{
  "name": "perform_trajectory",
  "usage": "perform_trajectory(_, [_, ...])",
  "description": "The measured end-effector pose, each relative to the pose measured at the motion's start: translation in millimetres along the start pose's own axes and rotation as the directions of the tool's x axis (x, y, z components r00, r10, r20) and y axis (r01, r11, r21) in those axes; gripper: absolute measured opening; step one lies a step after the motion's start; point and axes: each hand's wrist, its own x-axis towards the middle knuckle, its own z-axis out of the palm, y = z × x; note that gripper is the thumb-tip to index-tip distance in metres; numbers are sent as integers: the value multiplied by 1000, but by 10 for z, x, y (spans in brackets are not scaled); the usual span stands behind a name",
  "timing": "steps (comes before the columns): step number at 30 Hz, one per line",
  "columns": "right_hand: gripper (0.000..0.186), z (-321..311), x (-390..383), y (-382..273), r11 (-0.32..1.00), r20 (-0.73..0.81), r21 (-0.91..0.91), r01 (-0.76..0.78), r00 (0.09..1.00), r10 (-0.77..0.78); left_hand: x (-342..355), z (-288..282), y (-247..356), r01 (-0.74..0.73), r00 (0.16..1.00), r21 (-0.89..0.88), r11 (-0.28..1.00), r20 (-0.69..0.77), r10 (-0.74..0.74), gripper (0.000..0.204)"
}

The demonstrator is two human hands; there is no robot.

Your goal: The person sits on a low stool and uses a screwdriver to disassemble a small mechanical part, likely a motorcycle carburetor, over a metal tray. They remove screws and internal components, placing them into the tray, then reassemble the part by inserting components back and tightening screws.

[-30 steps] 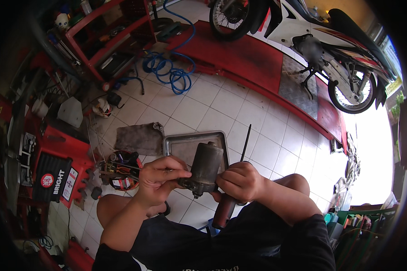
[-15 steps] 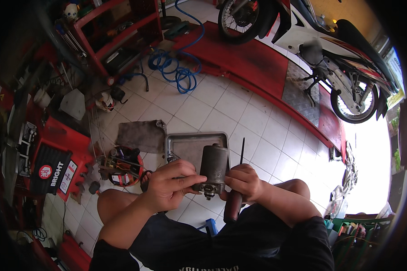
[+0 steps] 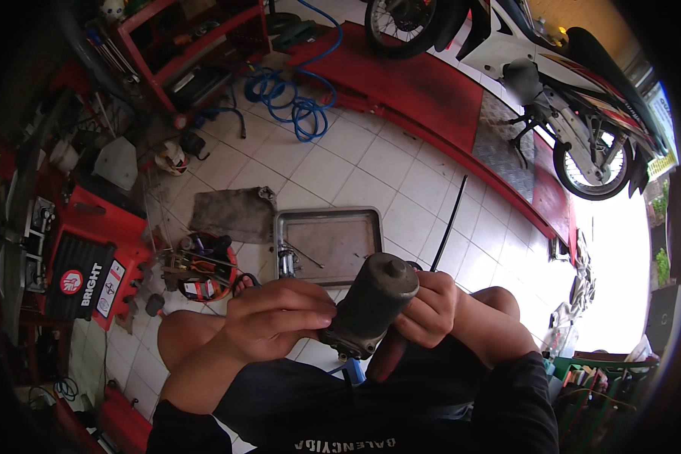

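A dark metal starter motor, a cylinder with a round boss on its end, is held up over my lap. My left hand grips it from the left near its lower end, fingers closed on the housing. My right hand is closed round a screwdriver with a dark red handle and a long black shaft slanting up to the right. The fingers of that hand also press against the motor's right side. Just beyond, a shallow metal tray on the floor holds a small cylindrical metal part and a thin rod.
Left of the tray lies a grey cloth; nearer is a round red container of tools. A red machine stands at left. Blue hose coils beyond. A motorcycle stands on a red lift platform.
The starter motor has tilted, its plain end now toward me and leaning right, its toothed shaft turned away from view. The screwdriver's shaft has swung further right; both hands keep their hold.
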Motion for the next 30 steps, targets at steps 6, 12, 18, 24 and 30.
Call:
perform_trajectory(6, [13, -82, 96, 95, 986, -25, -159, 51, 998, -55, -179, 124, -210, 145, 977, -129, 981, -136, -162, 42])
perform_trajectory(12, [25, -22, 34, 231, 977, 75, -213, -28, 996, 45, -192, 363, -210, 328, 883, -511, 795, -134, -450, 75])
perform_trajectory(18, [24, 104, 29, 80, 967, 166, -215, -140, 970, 177, -290, 573, -443, 355, 736, -636, 685, -262, -624, 61])
perform_trajectory(24, [19, 585, -239, 58, 937, 394, -84, -339, 853, 343, -145, 677, -706, 627, 298, -651, 427, -306, -904, 38])
perform_trajectory(30, [28, 804, -239, 95, 755, 497, -45, -654, 641, 585, -254, 495, -996, 523, 170, -779, 345, -301, -938, 35])
